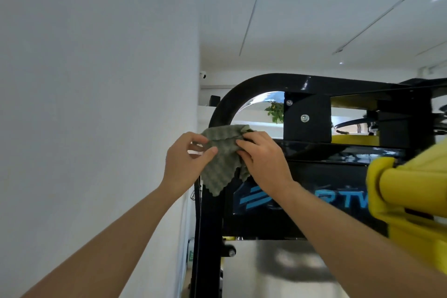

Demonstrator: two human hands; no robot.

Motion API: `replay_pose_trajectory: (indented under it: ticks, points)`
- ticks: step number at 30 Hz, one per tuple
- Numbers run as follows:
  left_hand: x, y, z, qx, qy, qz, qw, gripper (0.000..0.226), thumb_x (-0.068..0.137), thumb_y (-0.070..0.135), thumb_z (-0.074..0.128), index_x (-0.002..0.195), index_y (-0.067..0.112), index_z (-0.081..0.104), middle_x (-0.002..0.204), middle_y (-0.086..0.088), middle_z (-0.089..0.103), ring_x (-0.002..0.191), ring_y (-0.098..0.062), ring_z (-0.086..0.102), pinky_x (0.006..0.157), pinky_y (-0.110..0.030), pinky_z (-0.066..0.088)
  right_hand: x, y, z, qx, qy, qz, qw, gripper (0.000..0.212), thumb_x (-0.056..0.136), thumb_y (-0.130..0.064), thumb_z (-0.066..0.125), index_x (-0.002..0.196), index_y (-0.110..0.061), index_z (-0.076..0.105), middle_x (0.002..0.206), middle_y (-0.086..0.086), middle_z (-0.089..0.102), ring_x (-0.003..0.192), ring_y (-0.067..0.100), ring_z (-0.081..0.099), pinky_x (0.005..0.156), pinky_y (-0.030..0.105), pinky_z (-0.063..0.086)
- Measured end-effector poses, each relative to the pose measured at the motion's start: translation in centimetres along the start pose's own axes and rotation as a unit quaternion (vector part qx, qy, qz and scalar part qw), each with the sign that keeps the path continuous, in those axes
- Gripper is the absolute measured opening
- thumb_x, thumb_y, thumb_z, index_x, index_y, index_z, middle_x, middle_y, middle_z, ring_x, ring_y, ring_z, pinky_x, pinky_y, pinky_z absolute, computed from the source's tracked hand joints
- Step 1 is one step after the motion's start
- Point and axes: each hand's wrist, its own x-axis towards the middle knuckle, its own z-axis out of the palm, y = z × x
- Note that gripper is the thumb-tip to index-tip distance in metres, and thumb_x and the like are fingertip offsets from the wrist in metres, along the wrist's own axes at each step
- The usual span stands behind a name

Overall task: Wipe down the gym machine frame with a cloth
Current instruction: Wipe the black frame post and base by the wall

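At the frame's (pixel 242 89) curved top corner, your left hand (pixel 187 161) and right hand (pixel 262 162) both pinch the cloth (pixel 222 164), apparently refolding; most wiping seemingly remains.

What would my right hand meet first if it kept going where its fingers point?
Your right hand pinches the green cloth; beyond it, probably the curved black frame tube, though depth is unclear.

Black machine panel (pixel 324 176): blue stripe logo (pixel 254 198), blue letters (pixel 355 203) "TW" (remainder hidden, unreadable).
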Motion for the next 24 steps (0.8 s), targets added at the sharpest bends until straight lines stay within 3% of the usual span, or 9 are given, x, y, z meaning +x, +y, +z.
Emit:
replay_pose_trajectory:
  ticks: [3, 7, 10, 13, 17, 20, 24]
  points:
    - [0.6, 1.0, 0.7, 0.133, -0.020, 0.133, 0.982, 0.034, 0.083, 0.030, 0.081, 0.111, 0.033, 0.061, 0.107, 0.016, 0.060, 0.096, -0.004, 0.060, 0.077, -0.022, 0.053, -1.6, 1.1, -0.6, -0.014, 0.032, 0.052, 0.998, 0.017, 0.086, -0.008, 0.077, 0.103, -0.005, 0.079, 0.107, 0.011, 0.073, 0.103, 0.031, 0.065, 0.092, 0.043, 0.055]
    - [1.4, 2.5, 2.7, 0.340, -0.095, 0.287, 0.891, 0.046, 0.085, 0.048, 0.074, 0.125, 0.026, 0.068, 0.124, 0.005, 0.062, 0.115, -0.017, 0.051, 0.088, -0.033, 0.048, -3.1, 3.2, -2.1, -0.033, 0.041, 0.138, 0.989, 0.021, 0.089, -0.011, 0.073, 0.109, -0.006, 0.076, 0.115, 0.011, 0.071, 0.111, 0.032, 0.062, 0.096, 0.046, 0.048]
    - [1.9, 3.4, 5.2, 0.376, -0.150, 0.325, 0.855, 0.047, 0.091, 0.050, 0.066, 0.132, 0.028, 0.065, 0.135, 0.004, 0.060, 0.126, -0.019, 0.049, 0.102, -0.037, 0.041, -4.2, 4.9, -3.2, -0.055, 0.052, 0.234, 0.969, 0.024, 0.093, -0.011, 0.067, 0.116, -0.010, 0.073, 0.123, 0.008, 0.068, 0.118, 0.030, 0.058, 0.101, 0.044, 0.041]
    - [2.5, 4.2, 7.9, 0.379, -0.168, 0.338, 0.845, 0.049, 0.095, 0.051, 0.058, 0.140, 0.031, 0.055, 0.139, 0.007, 0.058, 0.126, -0.017, 0.049, 0.106, -0.036, 0.038, -4.4, 5.6, -3.6, -0.054, 0.070, 0.345, 0.935, 0.025, 0.096, -0.013, 0.060, 0.120, -0.014, 0.069, 0.126, 0.004, 0.066, 0.118, 0.027, 0.057, 0.103, 0.040, 0.037]
    - [2.7, 5.2, 11.0, 0.392, -0.171, 0.352, 0.833, 0.049, 0.098, 0.051, 0.053, 0.144, 0.033, 0.049, 0.137, 0.007, 0.059, 0.121, -0.019, 0.052, 0.104, -0.035, 0.035, -4.2, 6.2, -4.1, 0.017, 0.129, 0.468, 0.874, 0.026, 0.098, -0.010, 0.054, 0.122, -0.012, 0.064, 0.126, 0.008, 0.063, 0.113, 0.027, 0.059, 0.086, 0.031, 0.042]
    - [2.3, 5.5, 12.0, 0.407, -0.151, 0.362, 0.825, 0.042, 0.098, 0.048, 0.055, 0.136, 0.030, 0.057, 0.130, 0.004, 0.063, 0.115, -0.021, 0.056, 0.100, -0.035, 0.035, -4.5, 5.9, -3.7, -0.010, 0.102, 0.468, 0.878, 0.034, 0.098, -0.010, 0.051, 0.131, -0.013, 0.059, 0.134, 0.007, 0.058, 0.121, 0.027, 0.053, 0.095, 0.034, 0.039]
    - [2.0, 5.1, 9.9, 0.419, -0.106, 0.419, 0.799, 0.020, 0.095, 0.034, 0.066, 0.099, 0.016, 0.075, 0.107, -0.003, 0.070, 0.095, -0.024, 0.062, 0.084, -0.038, 0.046, -5.0, 4.9, -2.7, -0.041, 0.051, 0.382, 0.922, 0.039, 0.096, -0.013, 0.056, 0.135, -0.015, 0.059, 0.138, 0.008, 0.054, 0.126, 0.029, 0.047, 0.105, 0.043, 0.036]
